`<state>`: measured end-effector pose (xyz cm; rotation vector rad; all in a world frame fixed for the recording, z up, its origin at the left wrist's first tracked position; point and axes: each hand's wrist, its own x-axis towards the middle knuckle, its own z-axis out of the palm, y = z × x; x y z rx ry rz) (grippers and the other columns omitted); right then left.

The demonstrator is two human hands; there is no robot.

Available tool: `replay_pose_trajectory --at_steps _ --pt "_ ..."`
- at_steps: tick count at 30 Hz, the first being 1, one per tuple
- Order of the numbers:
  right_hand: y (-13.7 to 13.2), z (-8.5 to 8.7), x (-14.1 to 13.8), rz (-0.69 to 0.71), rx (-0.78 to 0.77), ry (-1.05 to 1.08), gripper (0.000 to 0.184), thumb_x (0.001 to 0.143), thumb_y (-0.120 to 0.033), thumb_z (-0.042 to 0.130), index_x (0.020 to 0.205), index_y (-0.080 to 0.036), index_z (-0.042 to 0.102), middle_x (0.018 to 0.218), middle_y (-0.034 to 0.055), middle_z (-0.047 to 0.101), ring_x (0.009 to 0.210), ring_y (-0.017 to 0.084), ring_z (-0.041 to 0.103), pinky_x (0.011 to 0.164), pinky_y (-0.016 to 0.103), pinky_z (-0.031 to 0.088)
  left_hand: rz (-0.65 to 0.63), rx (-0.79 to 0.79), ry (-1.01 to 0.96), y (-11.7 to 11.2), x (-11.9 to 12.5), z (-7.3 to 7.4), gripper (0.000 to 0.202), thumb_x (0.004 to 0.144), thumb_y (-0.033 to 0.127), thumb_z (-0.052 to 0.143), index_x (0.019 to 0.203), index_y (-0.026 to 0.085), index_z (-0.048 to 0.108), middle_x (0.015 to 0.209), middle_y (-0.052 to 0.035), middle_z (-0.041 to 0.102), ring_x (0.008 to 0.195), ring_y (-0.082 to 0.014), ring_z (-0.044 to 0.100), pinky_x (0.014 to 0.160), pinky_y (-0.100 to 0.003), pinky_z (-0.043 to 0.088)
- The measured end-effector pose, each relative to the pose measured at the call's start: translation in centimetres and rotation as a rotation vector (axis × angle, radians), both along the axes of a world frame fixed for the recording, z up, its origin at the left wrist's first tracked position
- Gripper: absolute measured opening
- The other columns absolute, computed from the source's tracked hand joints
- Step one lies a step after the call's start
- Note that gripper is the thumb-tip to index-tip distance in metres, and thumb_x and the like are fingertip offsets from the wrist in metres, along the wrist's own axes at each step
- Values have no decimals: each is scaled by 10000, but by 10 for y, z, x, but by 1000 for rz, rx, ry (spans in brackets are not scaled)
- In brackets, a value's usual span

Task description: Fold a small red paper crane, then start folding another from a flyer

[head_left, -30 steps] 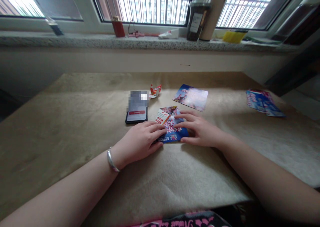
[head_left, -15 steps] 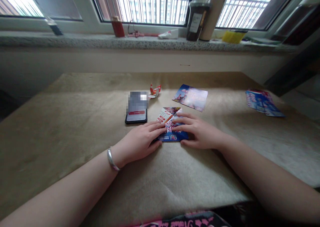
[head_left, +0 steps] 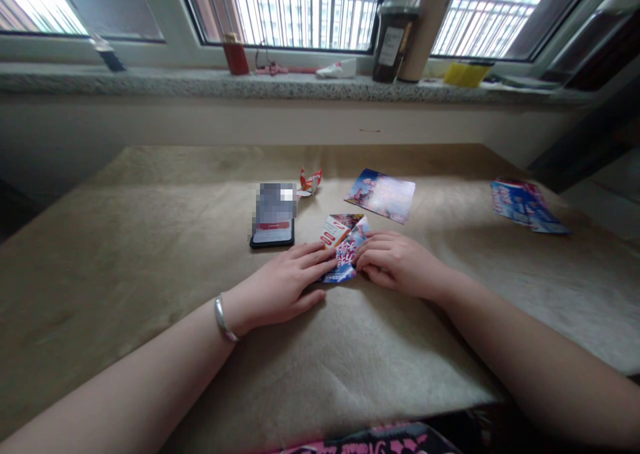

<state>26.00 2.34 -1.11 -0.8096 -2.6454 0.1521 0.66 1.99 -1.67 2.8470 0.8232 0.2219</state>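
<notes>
A folded sheet of printed paper (head_left: 345, 251), blue and pink with a white and red part, lies on the table between my hands. My left hand (head_left: 287, 277) rests on its left side, fingers stretched out flat and the thumb on the tabletop. At the right edge, my right hand (head_left: 393, 261) has its fingers bent and drawn together on the paper's margin. The fingertips partly cover that edge. Beyond my left hand lies a phone (head_left: 273, 231), its screen partly blurred out. A small folded red and white paper piece (head_left: 311, 182) stands just behind the phone.
A flat printed sheet (head_left: 383, 195) lies behind the folded paper. Several blue and red printed papers (head_left: 527, 206) are piled near the right edge of the table (head_left: 125, 261). On the stone windowsill (head_left: 185, 87) stand a red container (head_left: 235, 55), a dark jar (head_left: 393, 44) and a yellow item (head_left: 467, 74).
My right hand's fingers have curled from spread out to drawn together at the paper's right edge. The paper's right side looks folded further inward. My left hand has barely moved.
</notes>
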Motion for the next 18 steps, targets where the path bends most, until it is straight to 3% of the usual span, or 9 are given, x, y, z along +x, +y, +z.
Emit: replay_pose_trajectory --at_steps 4,7,13,18 --pt "-2 4 -1 -74 -30 -19 184 835 -170 465 767 -189 636 762 49 674 750 171 601 745 305 451 -26 24 32 -2 1 1 592 880 373 523 1413 227 312 1471 -67 326 1372 -268 242 1113 -474 253" --pt "-3 4 -1 -114 -51 -62 168 829 -173 477 780 -193 636 767 45 680 733 170 602 697 287 429 -14 66 13 -4 3 2 553 872 368 537 1379 219 376 1422 -89 404 1323 -273 334 1092 -485 283" --pt "0 0 3 -148 -97 -67 162 825 -167 490 836 -192 650 823 37 700 716 160 621 650 265 416 -2 174 -95 -3 5 5 260 931 231 429 1112 220 616 1162 -30 631 1112 -202 543 1008 -419 397" --pt "1 -2 6 -157 -170 0 178 851 -195 498 914 -195 664 877 39 709 760 157 641 675 259 449 26 171 -151 -1 4 5 187 904 208 467 882 185 651 1054 -28 685 978 -178 624 922 -368 471"
